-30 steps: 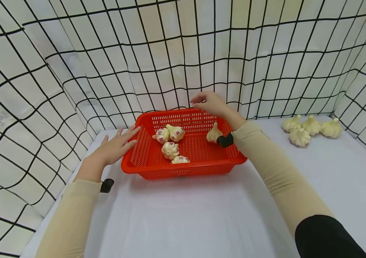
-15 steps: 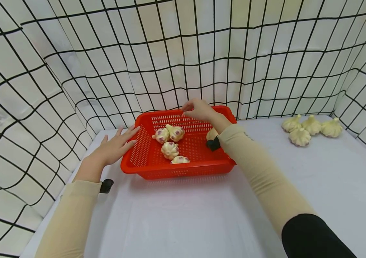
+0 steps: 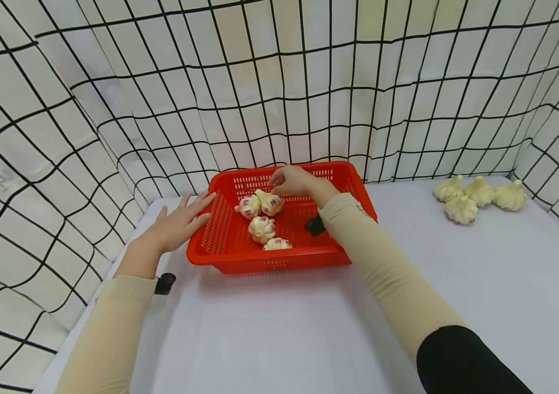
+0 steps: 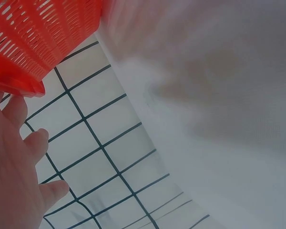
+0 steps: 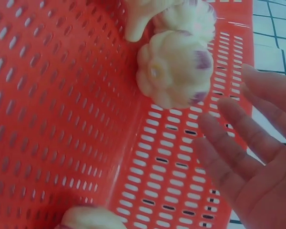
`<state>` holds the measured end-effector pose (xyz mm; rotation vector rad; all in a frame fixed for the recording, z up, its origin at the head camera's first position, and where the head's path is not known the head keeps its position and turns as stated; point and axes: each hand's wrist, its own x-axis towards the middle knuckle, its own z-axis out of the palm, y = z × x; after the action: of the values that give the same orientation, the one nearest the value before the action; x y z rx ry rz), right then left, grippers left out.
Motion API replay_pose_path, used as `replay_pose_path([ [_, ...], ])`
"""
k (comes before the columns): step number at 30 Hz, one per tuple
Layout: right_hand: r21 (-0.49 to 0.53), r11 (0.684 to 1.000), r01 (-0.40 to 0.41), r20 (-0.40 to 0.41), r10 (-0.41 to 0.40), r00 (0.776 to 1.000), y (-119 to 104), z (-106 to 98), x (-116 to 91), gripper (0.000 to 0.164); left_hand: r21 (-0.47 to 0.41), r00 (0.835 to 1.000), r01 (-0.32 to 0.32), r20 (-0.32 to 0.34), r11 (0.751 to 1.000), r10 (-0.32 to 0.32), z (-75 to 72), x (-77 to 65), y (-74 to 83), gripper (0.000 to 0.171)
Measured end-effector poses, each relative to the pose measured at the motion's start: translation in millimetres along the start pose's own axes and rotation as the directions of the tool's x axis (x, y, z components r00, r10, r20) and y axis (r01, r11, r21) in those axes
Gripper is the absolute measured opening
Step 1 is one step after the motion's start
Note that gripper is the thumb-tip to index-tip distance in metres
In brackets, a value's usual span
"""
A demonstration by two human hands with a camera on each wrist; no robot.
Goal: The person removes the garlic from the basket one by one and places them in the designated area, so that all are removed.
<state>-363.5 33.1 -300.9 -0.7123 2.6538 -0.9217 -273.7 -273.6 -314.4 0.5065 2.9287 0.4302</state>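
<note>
A red perforated plastic basket [image 3: 279,262] holds several garlic bulbs with purple marks, among them one near the left wall [image 3: 248,207], one beside it [image 3: 271,203] and one in front [image 3: 261,230]. My left hand [image 3: 173,227] lies with spread, straight fingers against the basket's left rim. Inside the basket, my right hand [image 3: 293,181] hovers just right of the back bulbs. In the right wrist view its fingers are loosely bent and hold nothing, their tips near a purple-marked garlic bulb [image 5: 175,69]. My right forearm covers the basket's right part.
Several plain cream garlic bulbs [image 3: 461,209] sit together at the back right of the white table [image 3: 269,334]. Black netting [image 3: 309,98] over white walls encloses the back and both sides.
My right hand has moved left and down from above the back rim toward the purple-marked bulbs. A plain bulb at the basket's right is now hidden by my arm. My left hand stays put.
</note>
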Motion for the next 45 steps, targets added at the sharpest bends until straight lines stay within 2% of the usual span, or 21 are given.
replay_pose_path([
  [7, -0.042, 0.997, -0.062, 0.093, 0.066, 0.993, -3, 6, 6, 0.043, 0.007, 1.000, 0.005, 0.001, 1.000, -0.005, -1.3, 0.1, -0.7, 0.067],
  [13, -0.021, 0.998, -0.065, 0.171, 0.067, 0.983, -3, 9, 8, 0.045, -0.001, 1.000, 0.004, 0.000, 1.000, -0.004, -0.6, -0.1, -1.3, 0.066],
  [16, -0.042, 0.997, -0.062, 0.210, 0.070, 0.975, -4, 11, 9, 0.048, -0.003, 1.000, 0.009, 0.003, 1.000, -0.009, 0.4, 0.2, -1.4, 0.066],
  [21, -0.076, 0.995, -0.057, 0.214, 0.072, 0.974, -4, 13, 9, 0.045, -0.004, 1.000, 0.009, 0.002, 1.000, -0.009, 0.7, 0.8, -1.2, 0.066],
  [28, -0.045, 0.997, -0.060, 0.216, 0.068, 0.974, -4, 12, 7, 0.033, -0.006, 1.000, 0.012, 0.002, 1.000, -0.012, -0.3, -1.0, -0.7, 0.066],
  [34, -0.022, 0.997, -0.070, 0.214, 0.073, 0.974, -5, 11, 6, 0.032, -0.008, 1.000, 0.014, 0.002, 1.000, -0.014, -0.5, -1.8, -1.4, 0.066],
  [38, 0.014, 0.994, -0.105, 0.202, 0.100, 0.974, -4, 10, 4, 0.030, -0.010, 1.000, 0.007, -0.001, 1.000, -0.007, -1.5, -1.2, -0.3, 0.066],
  [45, 0.081, 0.981, -0.176, 0.195, 0.158, 0.968, 0, 10, 3, 0.041, -0.011, 1.000, 0.011, 0.006, 1.000, -0.011, -1.4, -2.2, 0.1, 0.067],
])
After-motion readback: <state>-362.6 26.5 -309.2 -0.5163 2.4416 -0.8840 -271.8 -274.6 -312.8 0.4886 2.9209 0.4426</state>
